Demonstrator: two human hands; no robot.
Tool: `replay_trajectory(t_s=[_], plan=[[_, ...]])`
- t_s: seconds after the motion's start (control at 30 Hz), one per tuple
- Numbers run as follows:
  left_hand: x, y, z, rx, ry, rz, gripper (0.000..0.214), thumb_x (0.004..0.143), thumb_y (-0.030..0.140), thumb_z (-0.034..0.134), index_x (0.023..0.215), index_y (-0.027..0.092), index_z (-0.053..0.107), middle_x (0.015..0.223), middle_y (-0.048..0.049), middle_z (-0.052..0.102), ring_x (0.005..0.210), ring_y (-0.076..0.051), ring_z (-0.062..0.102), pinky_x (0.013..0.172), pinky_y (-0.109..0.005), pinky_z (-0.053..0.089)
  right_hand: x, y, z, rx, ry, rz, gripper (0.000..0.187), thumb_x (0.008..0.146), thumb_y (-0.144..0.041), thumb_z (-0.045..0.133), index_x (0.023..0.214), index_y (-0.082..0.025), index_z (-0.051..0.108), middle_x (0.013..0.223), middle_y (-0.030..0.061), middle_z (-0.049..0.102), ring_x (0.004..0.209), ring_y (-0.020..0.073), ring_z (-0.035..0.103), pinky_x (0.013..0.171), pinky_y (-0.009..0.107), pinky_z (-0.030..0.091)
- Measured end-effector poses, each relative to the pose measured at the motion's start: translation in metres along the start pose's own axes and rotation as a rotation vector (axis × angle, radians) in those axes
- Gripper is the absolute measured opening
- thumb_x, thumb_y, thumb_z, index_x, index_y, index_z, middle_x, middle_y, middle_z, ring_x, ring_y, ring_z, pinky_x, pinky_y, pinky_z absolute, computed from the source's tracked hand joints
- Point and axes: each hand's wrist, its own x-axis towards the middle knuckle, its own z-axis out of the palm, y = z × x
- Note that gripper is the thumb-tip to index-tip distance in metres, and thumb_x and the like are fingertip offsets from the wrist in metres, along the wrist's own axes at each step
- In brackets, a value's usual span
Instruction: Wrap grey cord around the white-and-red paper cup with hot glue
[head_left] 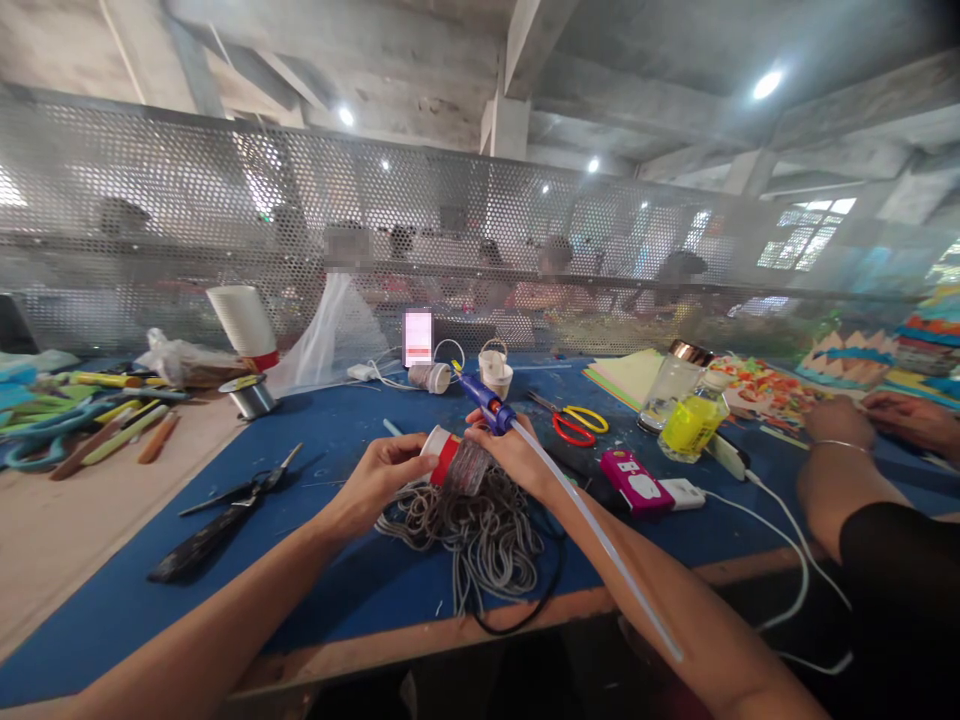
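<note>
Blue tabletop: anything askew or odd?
Grey cord sprawls in loose, overlapping loops below the paper cup, untidy rather than coiled. An unusually long glue stick also juts out behind the glue gun.

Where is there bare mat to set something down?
Bare mat lies between the silver spool and left hand, and between the black tool and left forearm. It is crowded around the grey cord and purple box.

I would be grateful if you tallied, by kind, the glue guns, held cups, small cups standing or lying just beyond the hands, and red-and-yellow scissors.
Glue gun, in the right hand: 1
Held cup, in the left hand: 1
Small cups, one lying, one upright: 2
Red-and-yellow scissors: 1
Total: 5
</note>
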Motion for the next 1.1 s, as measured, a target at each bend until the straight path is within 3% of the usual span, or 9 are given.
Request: replay_trajectory(t_s=[0.13,0.3,0.47,0.63,0.87,0.93,1.1], plan=[[0.001,0.001,0.0,0.012,0.007,-0.015,0.026,0.077,0.026,0.071,0.1,0.013,0.074,0.078,-0.0056,0.07,0.067,-0.016,0.06,0.064,-0.026,0.048,-0.001,-0.003,-0.003,-0.012,-0.016,0.017,0.025,0.074,-0.039,0.07,0.084,-0.017,0.069,0.08,0.0027,0.069,0.074,0.0166,0.062,0.074,0.029,0.05],[0.003,0.0,-0.002,0.05,0.063,0.014,0.028,0.077,0.027,0.072,0.101,0.014,0.074,0.08,-0.0046,0.071,0.068,-0.015,0.06,0.064,-0.025,0.047,-0.003,-0.008,-0.009,-0.015,0.017,0.075,0.034,0.081,-0.051,0.061,0.091,-0.02,0.069,0.068,-0.002,0.061,0.054,0.0112,0.05,0.057,0.025,0.043],[0.005,0.003,-0.001,0.115,0.159,0.086,0.03,0.078,0.031,0.07,0.104,0.016,0.074,0.087,-0.0056,0.073,0.076,-0.019,0.062,0.068,-0.027,0.048,-0.003,-0.014,-0.009,0.026,0.065,0.106,0.04,0.08,-0.056,0.061,0.097,-0.02,0.07,0.054,-0.0048,0.051,0.048,0.0113,0.048,0.054,0.025,0.041],[0.005,0.007,0.0,0.153,0.205,0.165,0.027,0.081,0.033,0.068,0.101,0.016,0.075,0.091,-0.0058,0.074,0.082,-0.02,0.063,0.074,-0.027,0.049,-0.005,-0.016,-0.006,0.11,-0.019,0.106,0.046,0.077,-0.053,0.066,0.112,-0.023,0.066,0.079,-0.0014,0.065,0.046,0.008,0.048,0.051,0.024,0.042],[0.004,0.007,0.001,0.002,0.178,0.092,0.032,0.079,0.031,0.071,0.107,0.017,0.073,0.089,-0.0058,0.074,0.074,-0.018,0.065,0.068,-0.026,0.05,-0.006,-0.018,-0.004,0.117,-0.038,0.091,0.048,0.074,-0.051,0.071,0.112,-0.021,0.065,0.101,0.0035,0.067,0.047,0.006,0.046,0.049,0.024,0.042],[0.004,0.007,0.002,-0.059,0.174,0.069,0.032,0.079,0.03,0.07,0.109,0.017,0.071,0.089,-0.0057,0.074,0.073,-0.017,0.066,0.068,-0.025,0.05,-0.007,-0.022,-0.005,0.095,-0.047,0.1,0.049,0.074,-0.05,0.072,0.112,-0.02,0.066,0.096,0.0032,0.066,0.048,0.0065,0.046,0.049,0.024,0.042],[0.004,0.008,0.002,-0.066,0.223,0.038,0.03,0.076,0.03,0.073,0.101,0.014,0.073,0.086,-0.0069,0.074,0.072,-0.018,0.067,0.066,-0.025,0.05,-0.011,-0.034,-0.006,0.025,-0.08,0.12,0.045,0.076,-0.048,0.069,0.111,-0.019,0.068,0.061,-0.0033,0.055,0.05,0.0101,0.046,0.051,0.024,0.041]])
